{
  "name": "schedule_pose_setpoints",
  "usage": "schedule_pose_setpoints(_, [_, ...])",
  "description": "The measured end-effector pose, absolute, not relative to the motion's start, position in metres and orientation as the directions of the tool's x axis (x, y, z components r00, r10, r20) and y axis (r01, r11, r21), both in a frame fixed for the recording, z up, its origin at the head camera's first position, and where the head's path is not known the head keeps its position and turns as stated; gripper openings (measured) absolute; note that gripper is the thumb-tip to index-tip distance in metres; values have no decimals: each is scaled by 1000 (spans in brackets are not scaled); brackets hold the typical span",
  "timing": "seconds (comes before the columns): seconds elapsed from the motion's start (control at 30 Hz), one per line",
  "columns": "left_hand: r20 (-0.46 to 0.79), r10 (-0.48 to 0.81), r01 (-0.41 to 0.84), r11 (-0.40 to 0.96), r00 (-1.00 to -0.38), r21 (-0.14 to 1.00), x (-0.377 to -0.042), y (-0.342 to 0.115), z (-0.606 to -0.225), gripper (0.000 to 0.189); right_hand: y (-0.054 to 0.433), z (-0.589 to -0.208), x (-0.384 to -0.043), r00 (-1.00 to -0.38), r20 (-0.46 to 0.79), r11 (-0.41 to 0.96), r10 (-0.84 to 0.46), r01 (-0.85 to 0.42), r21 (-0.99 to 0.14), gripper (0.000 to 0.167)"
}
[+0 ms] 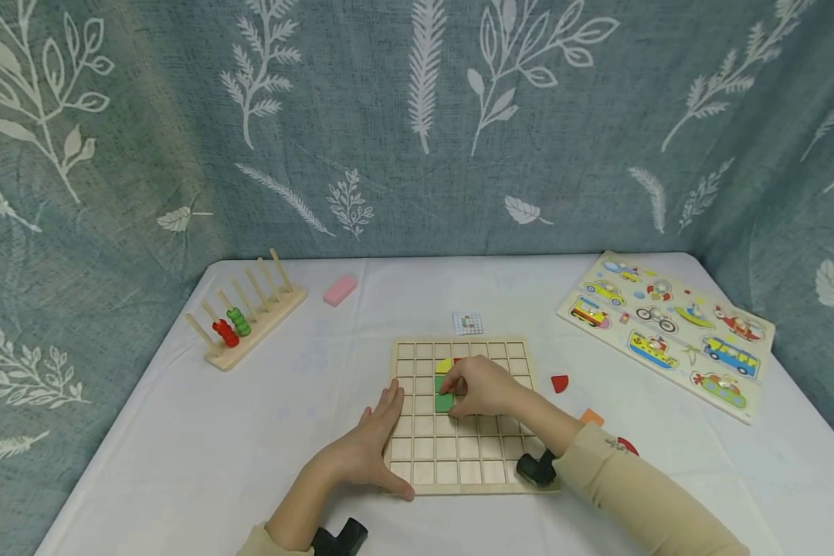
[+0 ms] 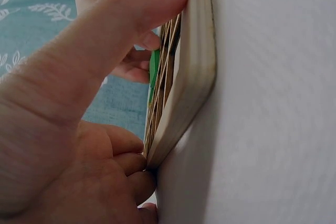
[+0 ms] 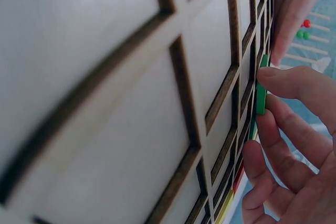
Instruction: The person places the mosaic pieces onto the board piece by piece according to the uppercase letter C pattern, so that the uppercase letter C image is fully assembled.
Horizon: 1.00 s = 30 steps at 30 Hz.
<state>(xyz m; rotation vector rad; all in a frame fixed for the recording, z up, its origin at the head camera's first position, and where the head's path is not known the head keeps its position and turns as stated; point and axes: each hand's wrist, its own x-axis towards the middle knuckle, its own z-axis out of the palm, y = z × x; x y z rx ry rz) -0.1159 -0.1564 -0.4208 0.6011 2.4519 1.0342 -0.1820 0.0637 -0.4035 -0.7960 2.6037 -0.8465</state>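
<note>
Board [image 1: 447, 449]: pale, gridded. Tiles [image 1: 444, 404]: green, yellow, red, orange. Curtain [image 1: 375, 100]: blue-green, white leaf print. Cloth [image 1: 181, 440]: white. Block [image 1: 340, 290]: pink. Sleeves [image 1: 642, 490]: beige.

Head: we look forward and down from well back, framing the grid board [image 1: 469, 489] and curtain [image 1: 389, 116]. Left wrist: we sit low, close beside the board, rolled sideways, facing across it. Right wrist: very near the board, also rolled, facing the left hand [image 3: 300, 6]. All three share board and curtain.
</note>
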Motion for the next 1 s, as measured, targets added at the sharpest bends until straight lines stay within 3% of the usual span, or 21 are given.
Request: schedule_pose_setpoints(1.0, [-196,532,234,634,-824,737,-115,-157,-420,133,67,-403,-182,-808,-94,669,-582,-410,-620,20])
